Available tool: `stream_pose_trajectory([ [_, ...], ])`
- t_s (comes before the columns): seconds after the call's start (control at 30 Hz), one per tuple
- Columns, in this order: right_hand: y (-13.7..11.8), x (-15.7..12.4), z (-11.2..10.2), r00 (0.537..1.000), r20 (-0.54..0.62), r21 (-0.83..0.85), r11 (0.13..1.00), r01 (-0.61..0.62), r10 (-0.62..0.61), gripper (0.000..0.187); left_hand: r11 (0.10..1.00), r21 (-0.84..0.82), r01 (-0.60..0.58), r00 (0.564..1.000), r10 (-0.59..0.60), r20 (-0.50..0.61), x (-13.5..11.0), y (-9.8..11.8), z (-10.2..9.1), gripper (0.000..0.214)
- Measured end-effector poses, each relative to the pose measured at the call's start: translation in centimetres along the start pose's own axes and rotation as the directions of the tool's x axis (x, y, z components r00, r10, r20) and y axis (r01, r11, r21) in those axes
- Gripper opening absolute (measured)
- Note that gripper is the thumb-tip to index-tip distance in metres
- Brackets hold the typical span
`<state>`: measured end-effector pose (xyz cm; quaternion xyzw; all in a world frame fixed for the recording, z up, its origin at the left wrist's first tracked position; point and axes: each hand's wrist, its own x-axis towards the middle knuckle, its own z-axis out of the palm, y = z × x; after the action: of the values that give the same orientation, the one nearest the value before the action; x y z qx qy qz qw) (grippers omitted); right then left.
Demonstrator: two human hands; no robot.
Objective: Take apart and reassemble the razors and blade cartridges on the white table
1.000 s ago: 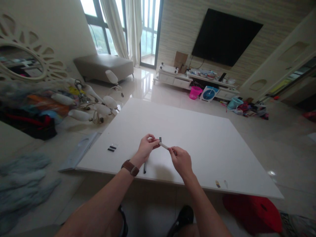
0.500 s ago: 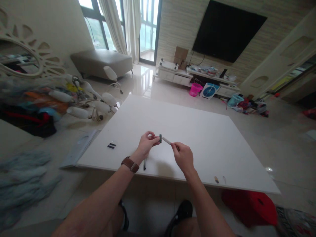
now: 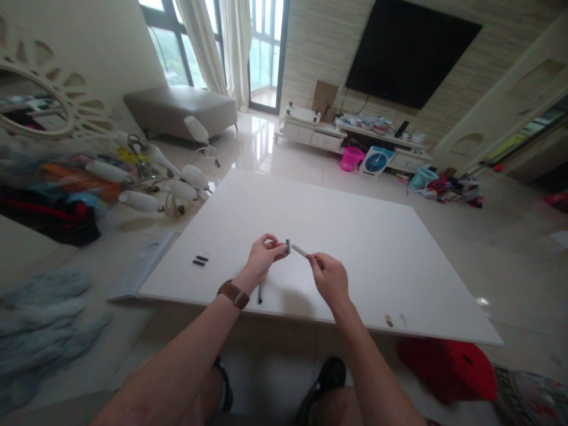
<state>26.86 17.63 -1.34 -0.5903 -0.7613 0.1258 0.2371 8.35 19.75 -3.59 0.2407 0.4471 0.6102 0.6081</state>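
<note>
My left hand (image 3: pixel 265 255), with a brown-strapped watch (image 3: pixel 234 294) on its wrist, pinches a small dark razor head (image 3: pixel 288 246) above the white table. Closed around a slim pale stick (image 3: pixel 299 251) is my right hand (image 3: pixel 331 278). The stick's tip points at the razor head, with a small gap between them. Under my left wrist lies a dark, thin handle (image 3: pixel 260 293), its upper end partly hidden. To the left, a clear pack (image 3: pixel 202 259) with two dark strips rests on the table.
The white tabletop (image 3: pixel 355 236) bears a small tan-and-dark piece (image 3: pixel 389 320) and a clear bit (image 3: pixel 403 320) by its front right edge. A red stool-like object (image 3: pixel 448 367) stands below that corner. Lamp arms with white shades (image 3: pixel 181 190) sit beyond the left edge.
Almost nothing differs; the view has shifted very slightly. Both hands keep their hold, with the stick and razor head still close together.
</note>
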Motion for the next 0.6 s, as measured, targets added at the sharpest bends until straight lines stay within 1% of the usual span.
stream_pose_trajectory([
  [0.07, -0.04, 0.00, 0.06, 1.000, 0.013, -0.002, 1.000, -0.001, 0.001, 0.035, 1.000, 0.006, -0.003, 1.000, 0.003, -0.008, -0.03, 0.03, 0.01, 0.044],
  [0.13, -0.09, 0.01, 0.07, 0.998, 0.043, 0.012, 0.999, 0.037, -0.037, 0.034, 1.000, 0.008, -0.007, 1.000, 0.007, -0.021, -0.06, 0.04, 0.03, 0.044],
  [0.2, -0.07, 0.06, -0.01, 0.998, 0.028, 0.025, 0.998, 0.052, -0.053, 0.033, 1.000, 0.006, -0.006, 1.000, 0.007, -0.019, -0.08, 0.07, 0.05, 0.043],
  [0.3, 0.06, 0.11, -0.11, 1.000, -0.031, 0.023, 1.000, 0.002, -0.001, 0.034, 1.000, 0.007, 0.007, 1.000, -0.007, 0.000, -0.13, 0.14, 0.05, 0.042],
  [0.37, 0.07, 0.09, -0.06, 1.000, -0.014, 0.023, 1.000, -0.006, 0.006, 0.034, 1.000, 0.007, 0.010, 1.000, -0.010, -0.001, -0.15, 0.15, 0.04, 0.041],
  [0.47, -0.02, 0.07, 0.02, 0.999, 0.028, 0.044, 0.999, 0.031, -0.032, 0.033, 1.000, -0.005, 0.000, 1.000, 0.000, -0.005, -0.15, 0.12, 0.02, 0.041],
  [0.6, -0.02, 0.16, -0.10, 0.999, -0.030, 0.053, 0.998, -0.017, 0.019, 0.034, 1.000, 0.011, 0.013, 1.000, -0.013, 0.003, -0.16, 0.04, 0.03, 0.042],
])
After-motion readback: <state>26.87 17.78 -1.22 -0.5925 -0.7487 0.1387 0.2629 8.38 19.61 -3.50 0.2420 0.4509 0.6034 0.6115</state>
